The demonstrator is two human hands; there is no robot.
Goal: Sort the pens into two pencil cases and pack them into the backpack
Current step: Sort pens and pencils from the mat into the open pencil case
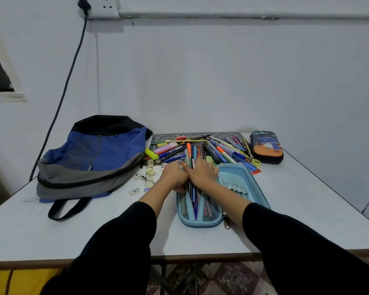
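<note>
A light blue pencil case (241, 184) lies open on the table in front of me, its near half with mesh pockets holding several pens. My left hand (173, 175) and my right hand (201, 172) sit side by side at the case's far left end, both gripping a bundle of pens (192, 155) that sticks out beyond my fingers and runs down into the case. A heap of loose pens and markers (219, 149) lies on a dark mat behind. A dark pencil case (266, 146) with a cartoon print lies shut at the back right. The blue and grey backpack (92, 158) lies at the left.
A ruler, erasers and small stickers (149, 172) lie between the backpack and my left hand. The backpack's black strap (66, 207) loops toward the table's front edge. A wall stands right behind the table, and a cable hangs down at the left.
</note>
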